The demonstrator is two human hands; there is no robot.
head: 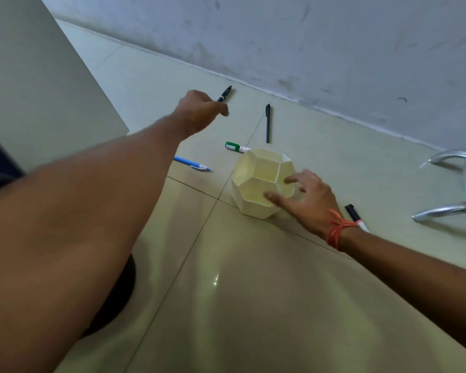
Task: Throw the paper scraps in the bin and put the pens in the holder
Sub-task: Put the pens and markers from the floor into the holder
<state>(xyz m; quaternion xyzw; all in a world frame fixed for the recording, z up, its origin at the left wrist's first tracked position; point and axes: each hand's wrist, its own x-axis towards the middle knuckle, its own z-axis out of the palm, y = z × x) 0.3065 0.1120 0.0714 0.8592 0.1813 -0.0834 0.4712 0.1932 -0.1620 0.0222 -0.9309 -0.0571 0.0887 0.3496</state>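
Note:
A cream faceted pen holder [256,181] stands on the tiled floor, and my right hand [307,197] grips its near right side. My left hand [199,110] reaches far toward the wall, its fingers closed around the lower end of a black marker [225,93]. A dark blue pen [267,123] lies beyond the holder. A green marker [234,147] lies just behind the holder's rim. To the holder's left rests a blue pen [191,163]. Another black marker [355,216] lies partly hidden behind my right wrist.
A scuffed grey wall [307,44] runs along the back. Chrome chair legs [452,195] stand at the right edge. A pale cabinet side [33,76] rises at the left. A dark round object [119,300] shows under my left forearm.

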